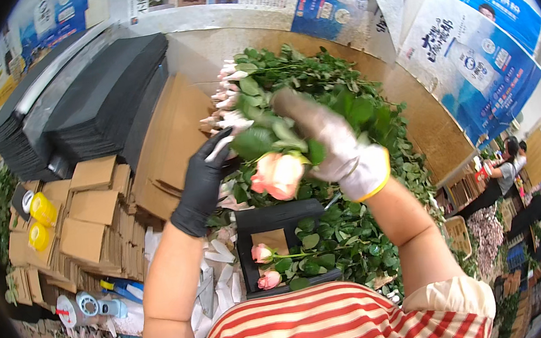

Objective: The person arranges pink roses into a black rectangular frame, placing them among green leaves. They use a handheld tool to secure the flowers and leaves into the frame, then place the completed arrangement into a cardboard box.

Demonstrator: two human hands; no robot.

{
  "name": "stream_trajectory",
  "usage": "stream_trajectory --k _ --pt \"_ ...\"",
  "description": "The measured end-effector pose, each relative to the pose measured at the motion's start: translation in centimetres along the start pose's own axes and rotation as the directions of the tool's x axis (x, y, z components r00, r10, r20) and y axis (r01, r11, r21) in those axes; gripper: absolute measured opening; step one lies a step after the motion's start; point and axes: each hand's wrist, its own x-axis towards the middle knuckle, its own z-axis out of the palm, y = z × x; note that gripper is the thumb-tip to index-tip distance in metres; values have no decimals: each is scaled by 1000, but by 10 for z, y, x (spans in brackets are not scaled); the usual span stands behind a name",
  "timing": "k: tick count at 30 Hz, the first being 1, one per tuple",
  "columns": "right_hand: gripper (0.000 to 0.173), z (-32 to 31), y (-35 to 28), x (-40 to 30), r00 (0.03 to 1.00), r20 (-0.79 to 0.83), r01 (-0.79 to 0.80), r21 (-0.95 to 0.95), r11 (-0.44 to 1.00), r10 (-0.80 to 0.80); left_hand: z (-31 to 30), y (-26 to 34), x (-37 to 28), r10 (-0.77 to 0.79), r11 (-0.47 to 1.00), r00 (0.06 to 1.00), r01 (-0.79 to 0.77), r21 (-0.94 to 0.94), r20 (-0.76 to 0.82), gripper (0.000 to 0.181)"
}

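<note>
My left hand [202, 181], in a black glove, is at the left of a pile of leafy rose stems [309, 66], with a small white piece at its fingertips. My right hand [332, 142], in a whitish glove with a yellow cuff edge, is blurred over the leaves. An open pink-peach rose [278, 175] lies between the hands; whether its stem is in the right hand cannot be told. Below, two pink roses [262, 253] lie on a black sheet [275, 213] with a cardboard piece [273, 238]. Sleeved rose heads [228, 94] line the pile's left edge.
Stacked cardboard pieces [88, 203], yellow tape rolls [42, 210] and stacks of black sheets [100, 98] stand at the left. A small light-blue fan [99, 306] is at lower left, near white foam sleeves [223, 283]. A postered wall rises behind. Other people [503, 174] are far right.
</note>
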Motion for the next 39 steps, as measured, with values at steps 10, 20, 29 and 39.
stream_trajectory --k 10,20,29,39 --pt "49 -32 30 -57 994 81 73 65 995 -78 48 68 -120 607 323 751 -532 783 260 35" --pt "55 -86 25 -75 951 288 -308 922 233 115 -39 -2 -131 -16 43 980 -195 980 196 43" --pt "45 -91 5 -59 992 -125 96 813 575 11 -70 -82 -7 178 116 949 -283 952 260 55" --pt "41 -358 -148 -124 94 -842 267 -492 829 -531 -100 -160 73 -185 21 956 -229 973 229 79"
